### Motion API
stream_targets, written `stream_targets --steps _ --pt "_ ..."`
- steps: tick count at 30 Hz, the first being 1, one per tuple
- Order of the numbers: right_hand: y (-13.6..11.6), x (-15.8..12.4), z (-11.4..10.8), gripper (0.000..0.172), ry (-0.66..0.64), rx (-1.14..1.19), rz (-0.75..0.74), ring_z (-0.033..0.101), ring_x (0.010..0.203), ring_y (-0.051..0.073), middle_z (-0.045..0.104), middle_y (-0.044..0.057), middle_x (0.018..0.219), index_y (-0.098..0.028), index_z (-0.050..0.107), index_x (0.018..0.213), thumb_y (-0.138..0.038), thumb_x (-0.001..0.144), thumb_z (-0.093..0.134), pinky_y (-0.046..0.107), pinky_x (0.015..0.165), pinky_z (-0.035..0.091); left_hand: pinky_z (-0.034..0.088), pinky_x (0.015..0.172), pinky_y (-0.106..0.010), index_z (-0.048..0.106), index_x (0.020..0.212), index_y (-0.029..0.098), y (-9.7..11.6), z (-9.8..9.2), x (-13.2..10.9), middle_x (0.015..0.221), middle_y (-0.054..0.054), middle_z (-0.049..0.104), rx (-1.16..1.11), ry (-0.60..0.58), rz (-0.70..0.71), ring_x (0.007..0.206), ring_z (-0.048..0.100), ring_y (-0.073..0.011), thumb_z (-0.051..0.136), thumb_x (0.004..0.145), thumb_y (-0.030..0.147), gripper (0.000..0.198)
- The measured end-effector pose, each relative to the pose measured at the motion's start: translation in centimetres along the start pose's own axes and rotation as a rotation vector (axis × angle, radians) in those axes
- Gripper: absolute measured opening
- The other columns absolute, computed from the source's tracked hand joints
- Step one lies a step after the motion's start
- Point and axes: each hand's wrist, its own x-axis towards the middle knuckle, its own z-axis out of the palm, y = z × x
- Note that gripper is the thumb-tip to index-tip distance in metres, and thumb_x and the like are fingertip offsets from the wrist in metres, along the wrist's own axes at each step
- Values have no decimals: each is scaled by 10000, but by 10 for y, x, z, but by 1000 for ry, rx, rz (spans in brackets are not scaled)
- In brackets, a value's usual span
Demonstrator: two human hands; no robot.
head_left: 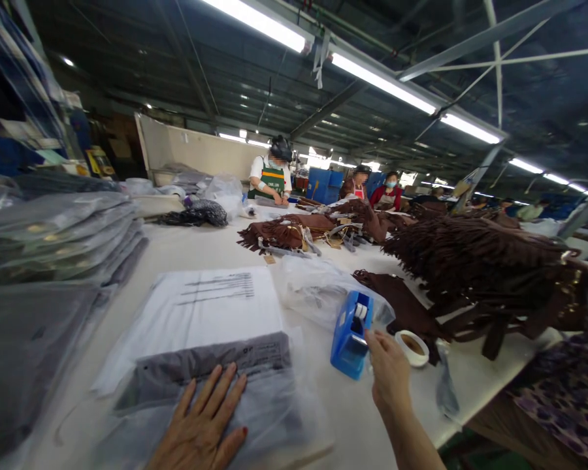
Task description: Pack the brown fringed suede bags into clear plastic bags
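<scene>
My left hand (208, 418) lies flat with its fingers spread. Under it is a dark grey folded item in a clear plastic bag (269, 391), with dark print near its top edge. At the front of a blue tape dispenser (347, 349), my right hand (389, 372) is closed in a pinch at the cutting edge, on the end of the tape. The tape strip itself is barely visible. Just right of that hand lies a white roll of tape (423, 352). A stack of white plastic bags (215, 307) lies beyond the grey item.
Stacked bagged grey items (53, 254) line the left side. Brown fringed bags (490, 267) are heaped at the right, with more brown pieces (284, 232) further back. Crumpled clear plastic (318, 294) lies behind the dispenser. A co-worker in a green apron (269, 181) stands across the table.
</scene>
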Motion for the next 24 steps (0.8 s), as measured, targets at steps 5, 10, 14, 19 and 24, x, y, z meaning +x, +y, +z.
stream_targets --steps 5,10,14,19,24 --pt "13 -49 -11 400 -54 42 166 565 904 247 654 66 866 -186 643 727 -564 597 619 337 743 442 285 988 -390 204 1394 309 1 -4 0 1382 -10 417 44 117 46 1230 429 -229 353 888 476 554" --pt "34 -56 9 402 -138 198 283 589 614 170 632 23 657 -186 567 738 -570 625 586 302 575 485 291 974 -378 208 1395 313 1 -2 -1 1370 -1 436 63 135 60 1216 444 -223 351 889 480 552" --pt "42 -48 12 390 -127 237 297 535 520 118 594 -12 613 -187 542 748 -554 629 595 259 517 460 269 991 -377 205 1397 313 0 2 0 1381 -10 424 61 141 48 1220 439 -227 355 885 497 564" --pt "41 -41 -4 373 -152 164 253 506 492 111 581 -20 584 -180 565 737 -530 621 618 238 465 419 230 1003 -376 210 1400 293 1 2 -1 1372 -18 438 79 178 53 1219 435 -221 372 881 505 584" --pt "42 -41 -12 348 -216 50 179 516 494 127 595 -4 590 -183 566 714 -525 651 580 249 455 422 240 990 -412 263 1385 294 3 1 -1 1378 -22 427 30 147 15 1228 426 -234 361 887 484 541"
